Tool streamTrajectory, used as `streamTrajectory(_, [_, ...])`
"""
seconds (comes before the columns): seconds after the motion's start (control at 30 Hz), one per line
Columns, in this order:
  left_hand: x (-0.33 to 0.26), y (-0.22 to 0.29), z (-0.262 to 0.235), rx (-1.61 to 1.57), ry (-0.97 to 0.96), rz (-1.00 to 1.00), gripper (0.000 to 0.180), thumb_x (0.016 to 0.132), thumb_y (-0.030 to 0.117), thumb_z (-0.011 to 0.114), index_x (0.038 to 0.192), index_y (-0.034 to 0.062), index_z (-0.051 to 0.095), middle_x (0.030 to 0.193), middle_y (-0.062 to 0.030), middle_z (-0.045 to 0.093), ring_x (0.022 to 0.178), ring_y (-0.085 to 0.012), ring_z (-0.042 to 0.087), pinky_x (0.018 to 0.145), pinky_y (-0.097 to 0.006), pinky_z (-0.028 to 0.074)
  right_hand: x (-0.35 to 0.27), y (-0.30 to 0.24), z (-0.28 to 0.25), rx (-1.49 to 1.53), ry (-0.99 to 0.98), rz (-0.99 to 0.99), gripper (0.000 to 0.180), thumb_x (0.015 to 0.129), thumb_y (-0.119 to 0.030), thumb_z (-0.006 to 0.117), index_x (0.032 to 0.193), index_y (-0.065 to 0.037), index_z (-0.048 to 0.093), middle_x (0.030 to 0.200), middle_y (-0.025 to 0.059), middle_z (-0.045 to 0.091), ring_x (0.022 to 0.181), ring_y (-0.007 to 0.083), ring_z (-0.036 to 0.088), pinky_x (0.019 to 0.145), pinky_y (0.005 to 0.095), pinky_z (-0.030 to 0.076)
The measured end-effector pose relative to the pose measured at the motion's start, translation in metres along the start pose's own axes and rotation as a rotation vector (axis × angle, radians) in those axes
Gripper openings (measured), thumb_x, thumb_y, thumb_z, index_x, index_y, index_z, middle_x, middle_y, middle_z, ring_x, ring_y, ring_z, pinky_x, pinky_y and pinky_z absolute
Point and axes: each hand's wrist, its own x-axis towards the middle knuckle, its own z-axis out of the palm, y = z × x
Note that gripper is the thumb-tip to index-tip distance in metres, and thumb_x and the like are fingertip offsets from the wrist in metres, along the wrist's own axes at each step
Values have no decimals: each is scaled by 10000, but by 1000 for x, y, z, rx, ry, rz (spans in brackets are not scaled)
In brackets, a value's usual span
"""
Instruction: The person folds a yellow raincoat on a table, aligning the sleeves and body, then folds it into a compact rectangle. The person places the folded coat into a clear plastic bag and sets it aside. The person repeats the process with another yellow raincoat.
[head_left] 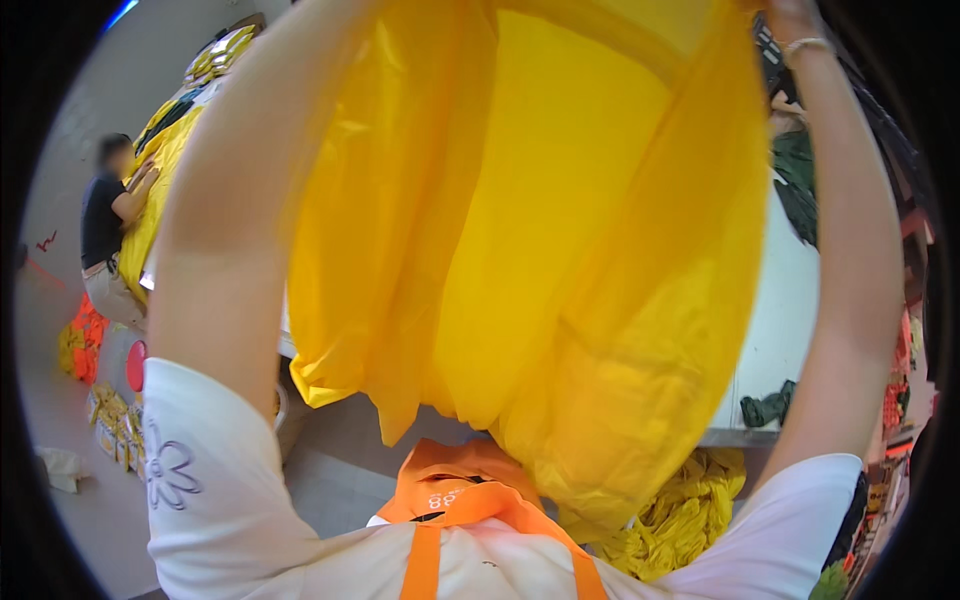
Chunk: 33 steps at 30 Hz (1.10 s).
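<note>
A large, thin, shiny yellow raincoat-like garment (560, 200) hangs spread out in front of me, partly see-through, with long folds on its left side. Its lower end drops past the table edge to my orange apron (465, 485). My right hand (793, 18), with a pale band at the wrist, is at the top right edge, closed on the garment's upper corner; its fingertips are cut off. My left arm reaches up past the top edge, so that hand is out of sight. The garment's upper edge is also outside the picture.
Behind the garment is a white table (775, 330) with dark green cloth (768, 405) on it. A crumpled yellow pile (690, 515) lies below its edge. At far left a person (108, 215) works at yellow material (165, 165); orange-red items (85, 335) and packaged bundles (118, 425) lie nearby.
</note>
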Motion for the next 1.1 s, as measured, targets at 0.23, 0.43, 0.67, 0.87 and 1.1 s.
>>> streamTrajectory(0.23, [-325,70,27,79,-904,-113,725,841,339,596,1427,67,269,1470,-145,285,1366,-280,260,1116,-515,130,-310,224,-27,-852,-732,418,681,887,-296,541,1432,-29,232,1486,194,231,1385,316,203,1118,414,199])
streamTrajectory(0.43, [-492,113,-76,-51,-1507,-426,718,828,490,566,1412,136,343,1508,-135,208,1378,-397,155,1064,-615,109,-529,279,-29,-1133,-898,674,704,863,-454,541,1446,-161,274,1511,200,131,1374,466,72,1069,630,61])
streamTrajectory(0.67, [-529,76,22,56,-1420,-344,703,839,535,525,1415,174,347,1518,-103,199,1390,-367,141,1057,-641,82,-492,369,-51,-1352,-748,576,618,869,-500,504,1411,-235,367,1528,63,177,1385,429,81,1086,606,39])
streamTrajectory(0.87, [-530,28,114,-29,-1306,-382,705,832,526,547,1409,171,356,1501,-114,235,1383,-332,186,1074,-598,104,-438,444,-116,-655,-322,676,415,898,-241,570,1272,-67,523,1343,134,480,1284,322,387,1080,430,287])
streamTrajectory(1.1, [-511,-18,-24,-245,-936,-880,476,750,199,734,1141,16,533,1081,-146,580,1000,-311,553,850,-351,451,-498,319,-260,-1631,224,552,307,919,-194,554,1162,-7,573,1065,142,627,957,245,607,830,333,487])
